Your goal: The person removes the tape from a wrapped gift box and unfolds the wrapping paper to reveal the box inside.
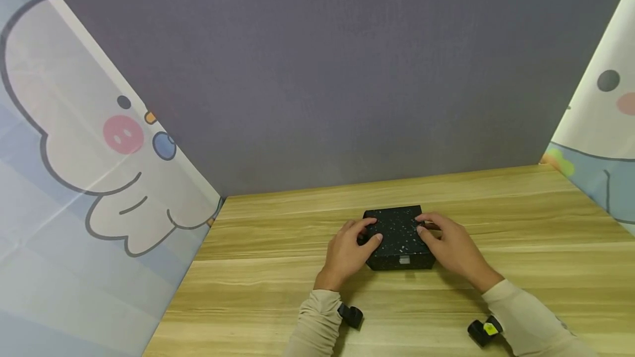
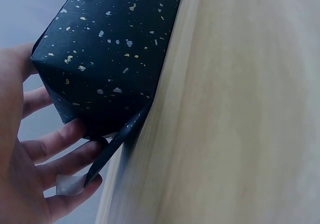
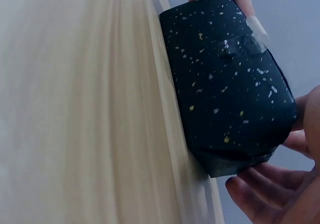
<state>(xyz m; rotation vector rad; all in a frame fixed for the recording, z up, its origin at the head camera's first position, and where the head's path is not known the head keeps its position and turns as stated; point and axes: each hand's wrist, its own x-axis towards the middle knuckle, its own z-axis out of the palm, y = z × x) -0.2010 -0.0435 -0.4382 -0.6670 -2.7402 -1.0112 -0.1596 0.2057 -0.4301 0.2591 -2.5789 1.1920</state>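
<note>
A box wrapped in black paper with white and gold flecks (image 1: 397, 236) sits on the wooden table. Clear tape (image 1: 404, 259) crosses its front edge. My left hand (image 1: 343, 251) holds the box's left end, thumb on top and fingers along the side. At that end, a loose paper flap (image 2: 117, 149) sticks out low down, and a strip of tape (image 2: 70, 185) hangs from its tip against the fingers. My right hand (image 1: 455, 248) grips the opposite end, thumb and forefinger at the top edge. Its other fingers (image 3: 267, 184) curl at the folded end.
The wood-grain table (image 1: 278, 280) reaches back to a plain grey panel (image 1: 322, 70). Cartoon-printed sheets (image 1: 64, 191) stand at the left and right. Black camera mounts (image 1: 351, 317) are strapped to both wrists, over beige sleeves.
</note>
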